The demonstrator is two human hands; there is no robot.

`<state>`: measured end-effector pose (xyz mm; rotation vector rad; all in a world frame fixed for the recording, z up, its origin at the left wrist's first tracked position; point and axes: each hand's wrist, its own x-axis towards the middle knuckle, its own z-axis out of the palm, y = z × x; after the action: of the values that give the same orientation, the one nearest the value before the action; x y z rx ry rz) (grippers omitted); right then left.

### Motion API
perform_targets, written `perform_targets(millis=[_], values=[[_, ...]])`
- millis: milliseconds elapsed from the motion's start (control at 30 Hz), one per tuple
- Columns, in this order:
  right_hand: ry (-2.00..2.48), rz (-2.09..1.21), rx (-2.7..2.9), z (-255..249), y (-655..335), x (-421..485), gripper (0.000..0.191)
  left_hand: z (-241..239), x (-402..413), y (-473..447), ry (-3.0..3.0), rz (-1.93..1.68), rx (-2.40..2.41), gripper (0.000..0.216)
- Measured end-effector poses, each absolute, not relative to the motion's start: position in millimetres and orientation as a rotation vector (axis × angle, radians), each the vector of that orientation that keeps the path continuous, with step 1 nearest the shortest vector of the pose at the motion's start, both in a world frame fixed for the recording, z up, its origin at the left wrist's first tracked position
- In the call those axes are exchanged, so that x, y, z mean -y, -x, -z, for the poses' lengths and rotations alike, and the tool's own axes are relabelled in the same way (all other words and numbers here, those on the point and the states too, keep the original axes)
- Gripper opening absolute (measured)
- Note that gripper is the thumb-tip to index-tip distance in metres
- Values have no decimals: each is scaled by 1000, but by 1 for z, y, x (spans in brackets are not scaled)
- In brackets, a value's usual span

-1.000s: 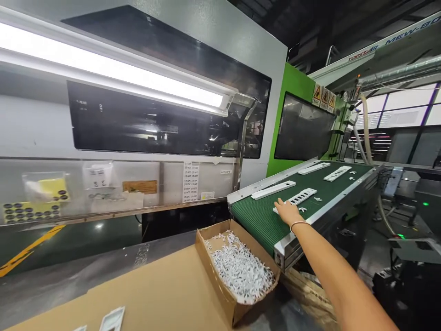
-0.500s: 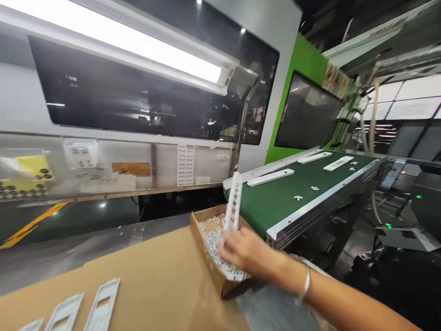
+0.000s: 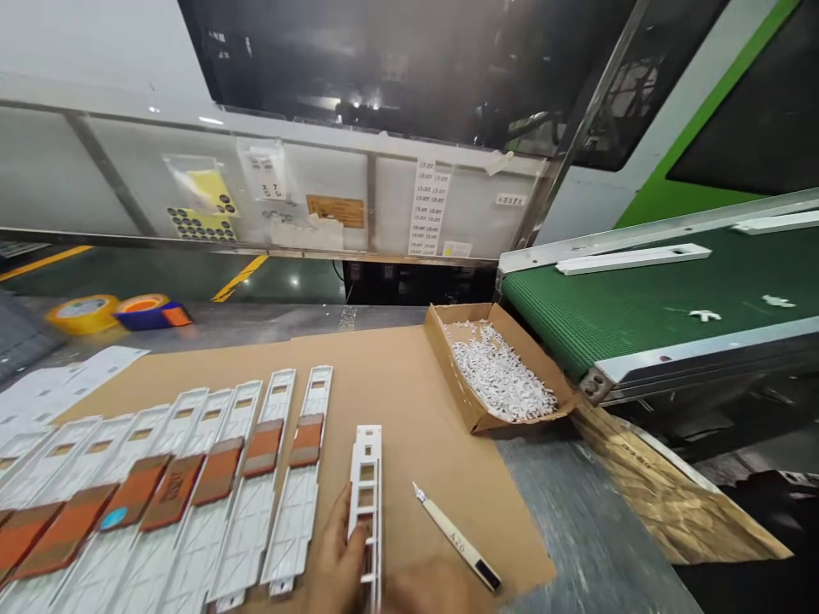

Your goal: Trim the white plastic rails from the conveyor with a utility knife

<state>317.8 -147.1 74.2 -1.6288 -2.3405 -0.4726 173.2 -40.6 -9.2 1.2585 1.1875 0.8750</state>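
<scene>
Lifted off the green belt [image 3: 607, 298] moments ago, a slotted white strip [image 3: 366, 510] now lies over cardboard [image 3: 377, 384] at six o'clock, pinched in the left hand [image 3: 339, 558]; the blurred right hand [image 3: 438, 588] cannot be read. A knife [image 3: 451, 529] at its three o'clock and white panels [image 3: 246, 520] at nine hem it in.
</scene>
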Motion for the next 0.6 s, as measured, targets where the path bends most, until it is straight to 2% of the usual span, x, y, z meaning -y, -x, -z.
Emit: perform_targets(millis=[67, 167, 300, 467, 600], values=[[1805, 459, 2172, -54, -334, 138, 24, 25, 55, -170, -1377, -851, -1189, 45], [2018, 426, 1966, -28, -353, 134, 31, 39, 79, -178, -1565, -922, -1230, 42], [2112, 304, 1873, -7, -367, 142, 27, 38, 98, -192, -2023, -958, -1385, 55], [2141, 98, 1797, -11, -378, 141, 19, 19, 95, -192, -2351, -689, -1549, 78], [2072, -180, 1742, -32, -376, 125, 19, 11, 90, -186, -2483, -628, -1387, 75]])
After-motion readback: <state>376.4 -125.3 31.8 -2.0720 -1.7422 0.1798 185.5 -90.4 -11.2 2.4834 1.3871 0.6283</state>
